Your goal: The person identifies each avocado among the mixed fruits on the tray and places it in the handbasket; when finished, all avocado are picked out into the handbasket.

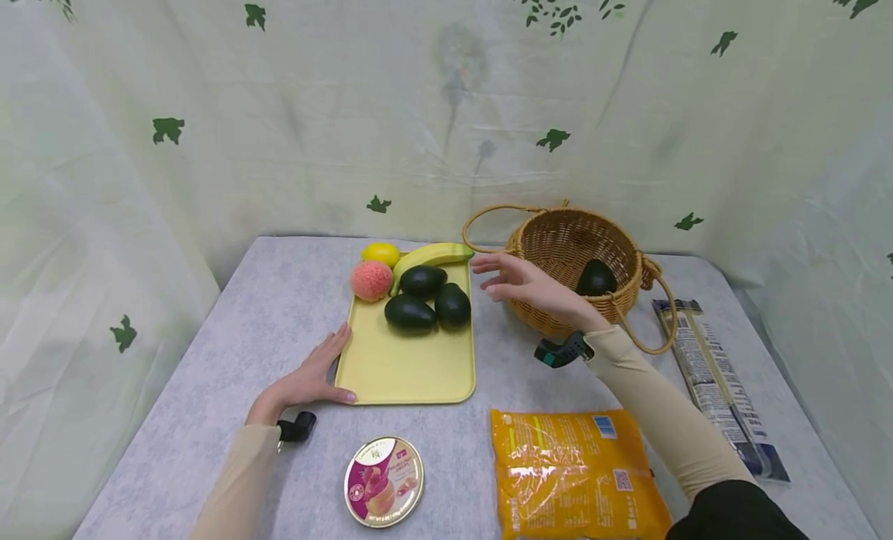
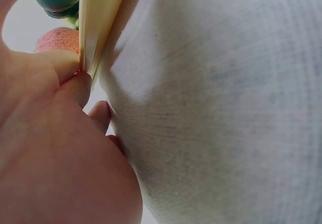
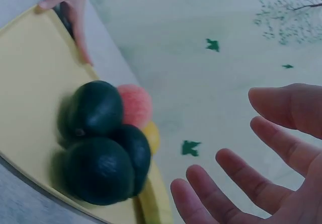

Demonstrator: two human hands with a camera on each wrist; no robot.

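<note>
A yellow tray [image 1: 412, 377] lies on the table and holds several fruits. Three dark green avocados [image 1: 410, 314] are grouped on it, with a banana [image 1: 436, 254], a pink peach-like fruit [image 1: 371, 280] and a lemon [image 1: 380, 253] at its far end. My left hand [image 1: 307, 381] rests at the tray's near left corner, thumb and fingers spread along its edge; in the left wrist view its fingertips meet the tray's side. Between the tray and a wicker basket [image 1: 533, 311], my right hand [image 1: 533, 286] hovers with loose, spread fingers, holding nothing. One avocado [image 1: 596, 278] sits inside the basket.
A round tin [image 1: 384, 482] stands in front of the tray. An orange packet [image 1: 575, 474] lies at the near right, below my right forearm. Along the right side lies a long, narrow package [image 1: 722, 389]. The basket's loop handles [image 1: 481, 214] stick out on both sides.
</note>
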